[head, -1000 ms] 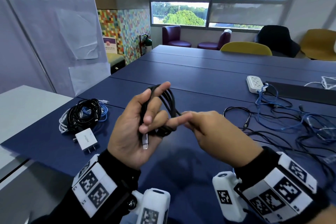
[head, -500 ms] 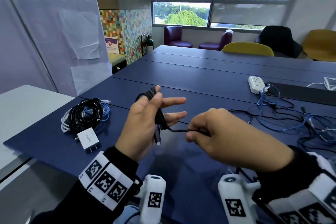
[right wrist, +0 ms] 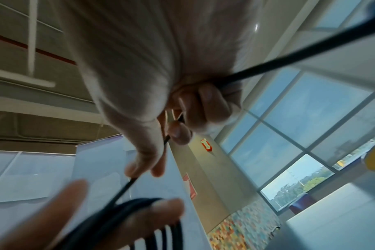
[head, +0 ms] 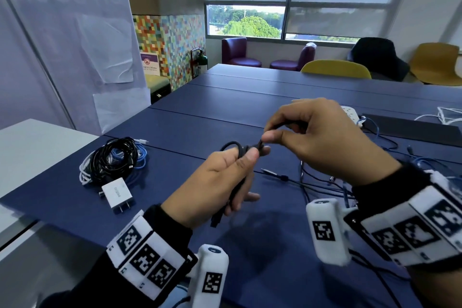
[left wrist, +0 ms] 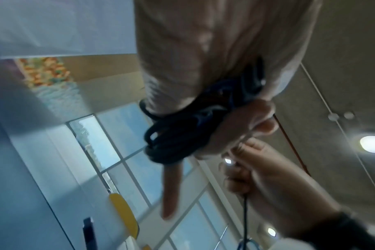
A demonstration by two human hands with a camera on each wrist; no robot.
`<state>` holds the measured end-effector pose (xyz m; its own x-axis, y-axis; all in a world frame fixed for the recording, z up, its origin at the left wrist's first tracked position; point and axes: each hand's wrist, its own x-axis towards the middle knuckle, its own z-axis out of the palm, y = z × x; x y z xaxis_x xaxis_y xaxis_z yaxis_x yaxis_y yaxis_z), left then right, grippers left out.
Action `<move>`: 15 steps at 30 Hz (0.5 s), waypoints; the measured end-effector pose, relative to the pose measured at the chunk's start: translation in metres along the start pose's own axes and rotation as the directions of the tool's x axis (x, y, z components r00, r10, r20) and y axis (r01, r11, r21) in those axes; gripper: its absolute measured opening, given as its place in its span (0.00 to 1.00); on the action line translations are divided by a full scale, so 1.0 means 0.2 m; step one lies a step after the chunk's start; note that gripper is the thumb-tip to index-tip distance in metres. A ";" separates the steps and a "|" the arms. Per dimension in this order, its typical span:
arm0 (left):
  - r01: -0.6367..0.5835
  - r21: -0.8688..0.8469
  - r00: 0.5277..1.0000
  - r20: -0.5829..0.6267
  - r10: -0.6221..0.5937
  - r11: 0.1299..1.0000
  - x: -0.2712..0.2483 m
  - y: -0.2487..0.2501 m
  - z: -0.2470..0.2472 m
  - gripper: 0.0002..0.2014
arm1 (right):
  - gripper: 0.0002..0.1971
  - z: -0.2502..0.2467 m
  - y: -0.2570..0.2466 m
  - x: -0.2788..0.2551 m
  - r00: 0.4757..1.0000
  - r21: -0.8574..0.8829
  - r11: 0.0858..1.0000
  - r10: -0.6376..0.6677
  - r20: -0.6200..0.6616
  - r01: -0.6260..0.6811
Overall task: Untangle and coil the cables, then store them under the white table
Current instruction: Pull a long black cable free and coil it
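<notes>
My left hand [head: 225, 182] holds a small coil of black cable [head: 237, 151] above the blue table [head: 225, 112], thumb pressing the loops; one plug end [head: 217, 220] hangs below the palm. In the left wrist view the black cable coil [left wrist: 177, 135] sits wrapped over my fingers. My right hand [head: 310, 137] pinches the free strand of the same cable just right of the coil, and the strand [right wrist: 289, 59] runs through its curled fingers. A finished bundle of black, blue and white cables [head: 112, 160] lies at the table's left end. The white table [head: 32, 147] stands to the left.
A white charger [head: 117, 195] lies beside the bundle. Tangled black and blue cables [head: 337, 182] spread over the table on the right, under my right wrist. A white power strip [head: 351, 112] and a dark flat panel [head: 410, 130] lie farther back. Chairs line the far side.
My right hand has lifted and moved back over the coil, carrying the free strand up to it. My left hand has tilted, thumb now on top of the loops.
</notes>
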<state>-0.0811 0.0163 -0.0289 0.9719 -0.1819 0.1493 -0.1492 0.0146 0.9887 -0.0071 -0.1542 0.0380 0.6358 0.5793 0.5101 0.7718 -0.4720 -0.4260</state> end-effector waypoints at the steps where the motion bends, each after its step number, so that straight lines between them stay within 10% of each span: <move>1: 0.025 -0.084 1.000 0.019 -0.023 0.996 -0.01 0.00 0.00 0.20 | 0.02 0.01 0.02 0.00 1.000 0.008 1.000 0.000 -0.030 0.000; 11: 0.053 -0.720 0.963 0.221 0.157 0.692 -0.05 0.02 -0.05 0.23 | 0.17 0.14 0.13 -0.03 0.996 -0.036 0.999 0.020 -0.092 -0.023; 15: -0.051 -0.810 0.977 0.082 0.199 0.584 -0.02 0.03 -0.06 0.23 | 0.18 0.25 0.12 -0.07 1.000 -0.104 0.995 0.002 0.030 0.002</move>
<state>-0.0833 0.0298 -0.0232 0.9046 -0.2552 0.3414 0.0109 0.8145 0.5801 0.0026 -0.1397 -0.0168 0.6365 0.5983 0.4866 0.7693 -0.5375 -0.3454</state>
